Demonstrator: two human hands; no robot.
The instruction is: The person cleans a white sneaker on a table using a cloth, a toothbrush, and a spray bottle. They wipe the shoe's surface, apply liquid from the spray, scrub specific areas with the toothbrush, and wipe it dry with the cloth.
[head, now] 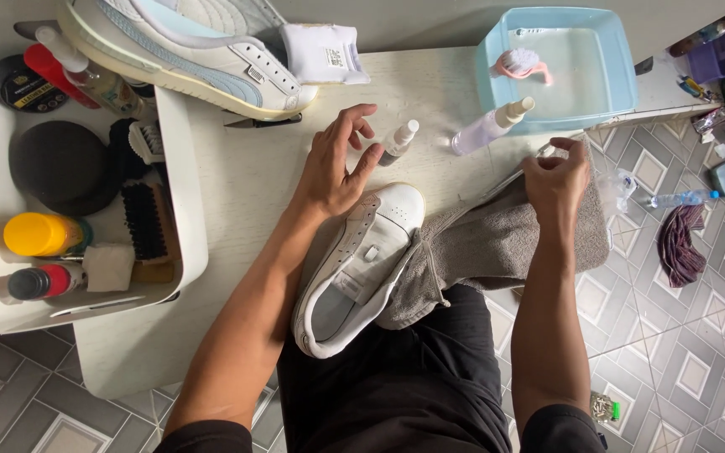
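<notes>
Left hand [335,164] open, fingers spread, hovering just above toe of white sneaker [361,267] lying on white table [245,180] edge; small spray bottle [399,141] just beside fingertips; right hand [557,178] closed, pinching grey towel [497,243] beside sneaker, blue basin [623,75] behind

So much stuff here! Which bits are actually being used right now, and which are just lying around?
In use:
left hand above white shoe
right hand gripping grey towel

Lying about:
second sneaker
two spray bottles
blue basin
pink brush
tray of brushes and polish
</notes>
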